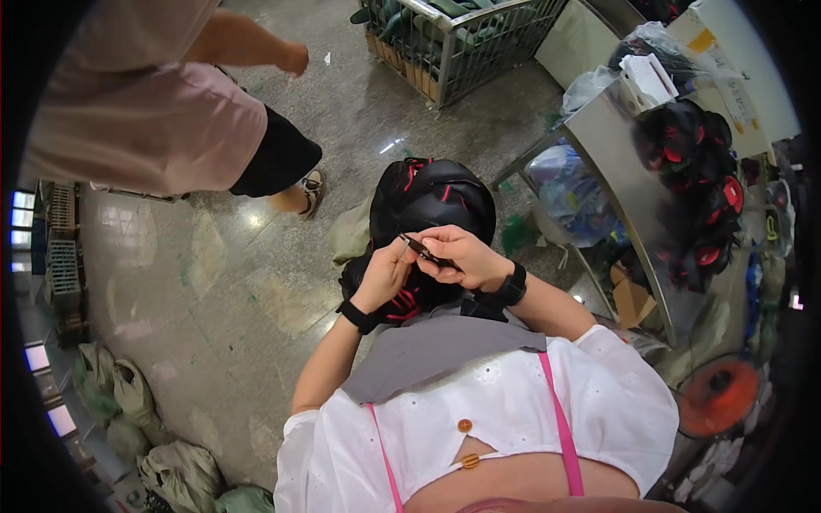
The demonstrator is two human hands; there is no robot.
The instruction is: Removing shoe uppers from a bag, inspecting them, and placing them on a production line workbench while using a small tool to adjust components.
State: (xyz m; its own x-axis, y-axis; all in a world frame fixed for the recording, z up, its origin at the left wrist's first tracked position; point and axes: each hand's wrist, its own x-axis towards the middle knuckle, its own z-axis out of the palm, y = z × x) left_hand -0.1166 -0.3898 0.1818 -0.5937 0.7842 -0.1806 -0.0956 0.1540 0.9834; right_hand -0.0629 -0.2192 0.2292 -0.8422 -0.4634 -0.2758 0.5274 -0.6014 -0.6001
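Observation:
My left hand (386, 275) and my right hand (462, 256) meet in front of my lap, both with fingers closed. A small slim black piece (419, 248) with a pale edge is pinched in my right fingers. The left fingertips are pressed together at its near-left end; what they hold there is too small to make out. Just beyond and beneath both hands is a pile of rounded, glossy black pieces with red trim (440, 192). A grey apron (445, 350) covers my front, below the hands.
On the right, a metal table (607, 137) carries more black and red pieces (688, 188). An orange fan (720, 395) is at lower right. A wire cage cart (445, 51) stands ahead. Another person (171, 128) is at upper left. Sacks (180, 474) lie at lower left.

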